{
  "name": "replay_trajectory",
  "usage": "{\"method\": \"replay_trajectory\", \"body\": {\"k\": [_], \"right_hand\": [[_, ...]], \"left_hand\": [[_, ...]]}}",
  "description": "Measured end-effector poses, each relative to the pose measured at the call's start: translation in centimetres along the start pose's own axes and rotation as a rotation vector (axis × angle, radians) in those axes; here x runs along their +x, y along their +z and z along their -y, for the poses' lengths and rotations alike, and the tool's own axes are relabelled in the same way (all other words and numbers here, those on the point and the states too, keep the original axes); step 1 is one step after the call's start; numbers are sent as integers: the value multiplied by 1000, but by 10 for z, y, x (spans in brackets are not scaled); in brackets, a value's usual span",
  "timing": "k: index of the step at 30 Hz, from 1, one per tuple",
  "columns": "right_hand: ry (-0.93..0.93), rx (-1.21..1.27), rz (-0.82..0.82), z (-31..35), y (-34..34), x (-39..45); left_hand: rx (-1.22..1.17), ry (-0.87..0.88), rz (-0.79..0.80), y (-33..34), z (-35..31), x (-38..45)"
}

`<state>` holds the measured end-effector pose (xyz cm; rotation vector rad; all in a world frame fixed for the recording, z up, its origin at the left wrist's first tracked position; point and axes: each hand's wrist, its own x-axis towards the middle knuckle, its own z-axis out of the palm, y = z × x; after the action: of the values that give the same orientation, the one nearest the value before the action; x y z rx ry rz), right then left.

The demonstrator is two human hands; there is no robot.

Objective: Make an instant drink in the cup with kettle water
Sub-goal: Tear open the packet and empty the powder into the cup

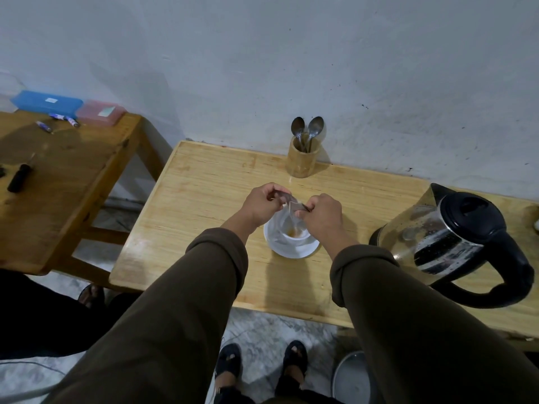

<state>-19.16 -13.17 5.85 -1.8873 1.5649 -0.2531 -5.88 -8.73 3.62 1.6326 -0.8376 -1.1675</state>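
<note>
A white cup [281, 225] stands on a white saucer [288, 249] in the middle of the light wooden table [204, 199]. Brown powder lies in the bottom of the cup. Directly above it a small sachet [293, 206] is tipped, and a thin stream of powder falls from it. My left hand [264, 204] pinches the sachet's left end and my right hand [320, 212] pinches its right end. A steel and black electric kettle [449, 237] sits at the table's right, lid down.
A wooden holder [302, 158] with two spoons [306, 132] stands by the wall behind the cup. A second wooden table [58, 170] at left carries blue and pink boxes, pens and a screwdriver. A metal lid [350, 377] lies on the floor near my feet.
</note>
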Motion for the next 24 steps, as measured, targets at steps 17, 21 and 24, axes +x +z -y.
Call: {"method": "replay_trajectory", "body": {"k": [17, 21, 24], "right_hand": [[33, 13, 1, -4, -2, -7], [24, 23, 7, -4, -2, -7], [30, 0, 15, -3, -1, -8]], "left_hand": [[-54, 15, 11, 11, -3, 3], [-61, 20, 31, 13, -3, 3], [-54, 35, 27, 14, -5, 1]]}}
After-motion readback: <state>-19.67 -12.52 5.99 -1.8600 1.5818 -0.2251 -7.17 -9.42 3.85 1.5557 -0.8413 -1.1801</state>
